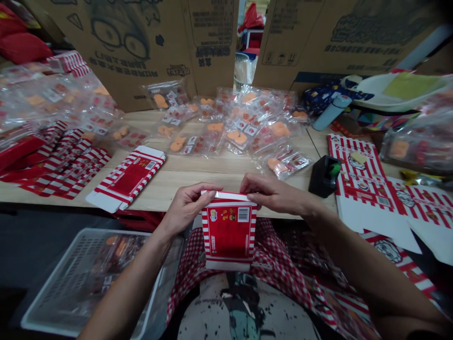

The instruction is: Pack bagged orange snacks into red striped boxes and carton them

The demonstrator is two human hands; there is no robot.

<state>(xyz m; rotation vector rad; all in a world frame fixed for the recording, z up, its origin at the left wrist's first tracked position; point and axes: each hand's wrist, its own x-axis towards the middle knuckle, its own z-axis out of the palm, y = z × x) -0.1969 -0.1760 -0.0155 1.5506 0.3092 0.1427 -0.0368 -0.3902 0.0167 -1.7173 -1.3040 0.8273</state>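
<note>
Holding a red striped box (229,233) upright over our lap, just off the table (198,177) edge, our left hand (186,205) and right hand (274,193) fingers pinch its top flap

A: How does the light fall?
B: Soft and even from overhead; the wooden table (198,174) is bright, the white basket (53,274) below its edge lies in dim shadow.
A: Glare?
B: Small glints on the clear plastic packets (244,127).
A: Focus?
B: The red-and-white carton (229,231) is crisp at centre; the sides bend and smear, the cardboard boxes (141,47) lean, the top right corner darkens.
</note>
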